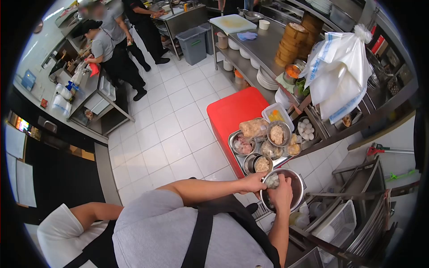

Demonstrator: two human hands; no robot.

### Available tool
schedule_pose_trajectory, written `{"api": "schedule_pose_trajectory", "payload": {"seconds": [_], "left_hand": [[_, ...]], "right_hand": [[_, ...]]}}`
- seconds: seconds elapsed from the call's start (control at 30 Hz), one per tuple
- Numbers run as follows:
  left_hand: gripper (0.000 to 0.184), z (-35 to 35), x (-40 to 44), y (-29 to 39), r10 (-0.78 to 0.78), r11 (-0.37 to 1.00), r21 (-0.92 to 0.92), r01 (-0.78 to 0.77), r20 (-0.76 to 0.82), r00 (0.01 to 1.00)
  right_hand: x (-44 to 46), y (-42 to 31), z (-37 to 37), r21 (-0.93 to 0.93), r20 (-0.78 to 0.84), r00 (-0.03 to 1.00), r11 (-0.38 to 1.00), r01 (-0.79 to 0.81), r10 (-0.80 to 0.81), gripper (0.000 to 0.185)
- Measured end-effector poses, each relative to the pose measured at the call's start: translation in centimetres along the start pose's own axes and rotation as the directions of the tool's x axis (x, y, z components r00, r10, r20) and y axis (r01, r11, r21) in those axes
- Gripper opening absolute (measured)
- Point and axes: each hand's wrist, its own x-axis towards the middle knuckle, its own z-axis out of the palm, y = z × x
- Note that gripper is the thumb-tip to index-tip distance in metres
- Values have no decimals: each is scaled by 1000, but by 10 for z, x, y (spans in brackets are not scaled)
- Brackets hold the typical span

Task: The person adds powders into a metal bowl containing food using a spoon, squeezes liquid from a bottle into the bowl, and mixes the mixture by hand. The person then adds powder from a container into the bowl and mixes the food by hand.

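Over a deep metal pot, my two hands meet at a greyish, glistening lump. My left hand reaches in from the left at the pot's rim, its fingers closed around one side of the lump. From below comes my right hand, its bent fingers pressed on the other side, inside the pot's opening. What the pot holds is mostly hidden by my hands. Just beyond it, a metal bowl of pale minced filling stands on a tray with a bowl of pinkish meat.
The tray rests on a red chest, beside a bowl of eggs. A steel counter carries bamboo steamers; plastic bags hang nearby. Metal racks stand at right. Several people work at the back left; another person is close on my left.
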Motion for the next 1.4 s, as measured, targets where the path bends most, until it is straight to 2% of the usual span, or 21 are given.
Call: {"api": "schedule_pose_trajectory", "payload": {"seconds": [0.1, 0.17, 0.23, 0.3, 0.4, 0.43, 0.5, 0.53, 0.67, 0.7, 0.73, 0.77, 0.83, 0.87, 0.93, 1.0, 1.07, 1.17, 1.3, 1.33, 1.4], "left_hand": [[60, 6, 2, -5, -57, 998, -15, 57, -13, 998], [57, 11, 7, -2, -114, 993, -21, 112, -106, 988], [54, 16, 14, -7, -82, 996, -47, 76, -130, 988], [54, 19, 19, -2, -61, 996, -72, 51, -143, 988], [54, 33, 24, 5, -22, 995, -99, 9, -129, 991], [55, 40, 26, 8, 4, 994, -107, -15, -107, 994], [56, 58, 26, 18, 7, 999, -30, -10, -96, 995], [57, 64, 34, 7, -12, 999, -47, 8, -80, 997], [59, 96, 53, -8, 6, 997, -74, -11, -75, 997], [59, 108, 56, -13, 30, 997, -70, -36, -89, 996], [61, 108, 75, -32, -43, 999, -35, 42, -53, 998], [62, 122, 76, -26, -58, 993, -108, 54, -29, 998], [55, 143, 93, -35, -66, 986, -157, 57, -48, 997], [51, 154, 101, -34, -103, 982, -160, 98, -23, 994], [45, 175, 110, -31, -129, 977, -175, 125, -10, 992], [49, 193, 124, -37, -80, 982, -169, 83, 25, 996], [54, 215, 137, -38, -40, 986, -161, 47, 47, 998], [53, 227, 163, -45, -72, 991, -114, 76, 36, 997], [42, 243, 202, -29, -141, 989, -61, 137, -59, 988], [40, 247, 213, -26, -134, 989, -68, 128, -95, 986], [41, 247, 243, -19, -123, 989, -93, 114, -95, 988]], "right_hand": [[7, 8, -1, -87, 6, 1000, 996, -3, 4, 55], [6, 18, -9, -151, -27, 999, 988, 15, -20, 54], [-3, 27, -22, -17, 8, 955, 954, 298, -298, 59], [-7, 35, -36, 26, 74, 958, 961, 277, -278, 67], [-9, 46, -46, 48, -52, 996, 996, 74, -71, 78], [-7, 50, -44, 46, -54, 996, 996, 73, -70, 78], [1, 54, -40, 102, -40, 996, 992, -76, 80, 73], [2, 59, -41, 75, -73, 994, 994, -81, 87, 59], [11, 117, -36, -4, -127, 991, 999, -53, 52, 51], [10, 127, -42, 46, -238, 970, 997, 61, -48, 49], [5, 141, -50, 74, -354, 927, 984, 159, -123, 48], [-1, 148, -61, 101, -383, 914, 977, 188, -137, 51], [-12, 169, -86, 186, -253, 936, 937, 297, -246, 55], [-17, 182, -96, 155, -170, 940, 933, 324, -298, 61], [-27, 201, -119, 127, -183, 964, 967, 219, -194, 63], [-25, 220, -132, 93, -180, 975, 985, 147, -128, 66], [-13, 239, -130, -19, -83, 994, 997, -76, 74, 71], [17, 278, -119, 84, -92, 993, 995, -62, 70, 73], [56, 311, -118, 74, -108, 993, 997, -39, 47, 50], [67, 318, -118, 41, -210, 978, 999, 14, -5, 41], [89, 323, -138, 50, -209, 975, 995, 89, -77, 36]]}}
